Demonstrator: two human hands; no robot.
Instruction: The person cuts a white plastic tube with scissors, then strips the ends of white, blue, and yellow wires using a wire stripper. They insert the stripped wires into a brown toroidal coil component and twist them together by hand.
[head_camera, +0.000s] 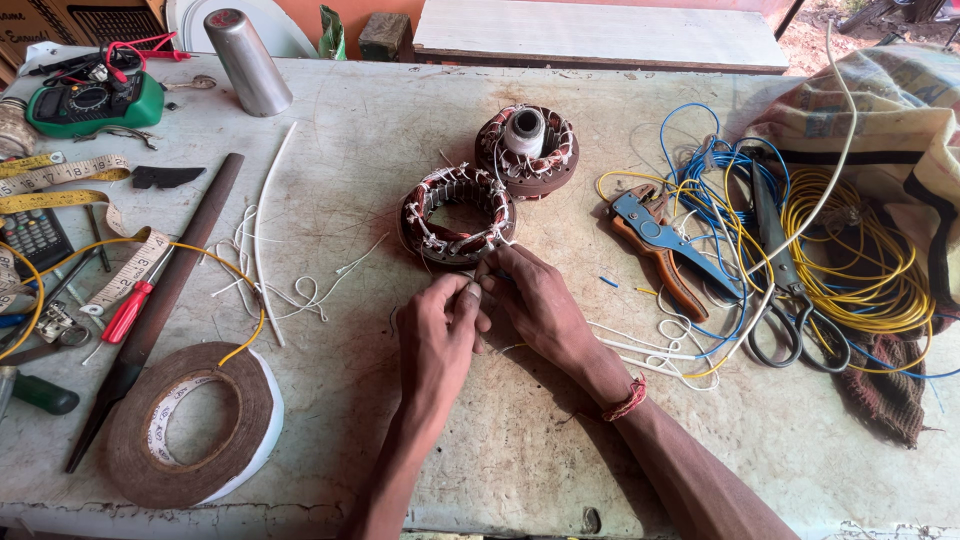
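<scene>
I see both hands meeting at mid-table, just below the near stator. Left hand: fingers curled in, thumb and forefinger pinched together; what they grip is too small to make out, likely a wire end from the winding, but I cannot tell. Right hand: fingers also closed to a pinch, tips against the left fingertips and touching the stator's lower rim. A red thread band sits on the right wrist.

Containers: none proper. The near stator is an open ring, hollow centre bare, copper windings laced with white tie string. The second stator, just behind and to the right, holds a white spool in its bore. A steel cup stands tilted at the far left.

Edges and room: the table near edge runs just under my forearms. Left of the hands lies open surface up to the tape roll, a long file and loose white sleeving. Right of the hands: wire stripper, scissors, then tangled blue and yellow wire, near the right forearm. A multimeter sits at the far left corner, well apart.
</scene>
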